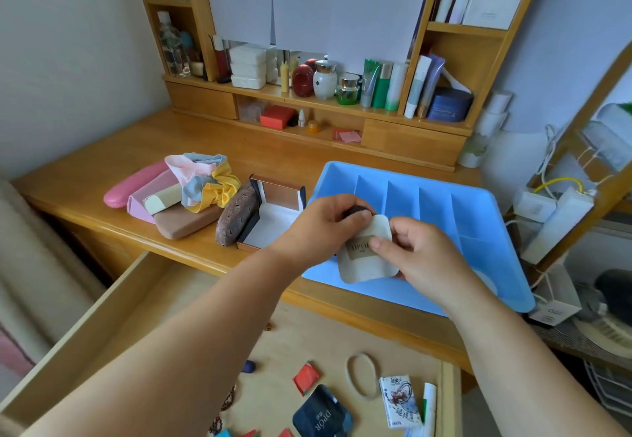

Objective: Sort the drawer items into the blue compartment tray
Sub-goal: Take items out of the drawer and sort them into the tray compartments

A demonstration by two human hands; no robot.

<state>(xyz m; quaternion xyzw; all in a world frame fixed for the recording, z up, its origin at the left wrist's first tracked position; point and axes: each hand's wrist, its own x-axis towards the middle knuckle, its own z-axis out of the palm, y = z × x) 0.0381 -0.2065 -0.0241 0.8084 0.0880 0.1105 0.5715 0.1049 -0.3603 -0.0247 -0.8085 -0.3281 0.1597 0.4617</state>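
Observation:
A blue compartment tray lies on the wooden desk at the right, with several slots at its back. Over its front left part both hands hold a cream sachet with a gold label. My right hand pinches the sachet's upper right side. My left hand grips its upper left edge and also curls round a small dark object, mostly hidden. The open drawer below holds a dark blue sachet, a red packet, a rubber band and a white printed pack.
On the desk left of the tray stand an open box, a brown patterned case, a tan case, a pink case and crumpled cloths. Cosmetics fill the back shelf. A cluttered rack stands at the right.

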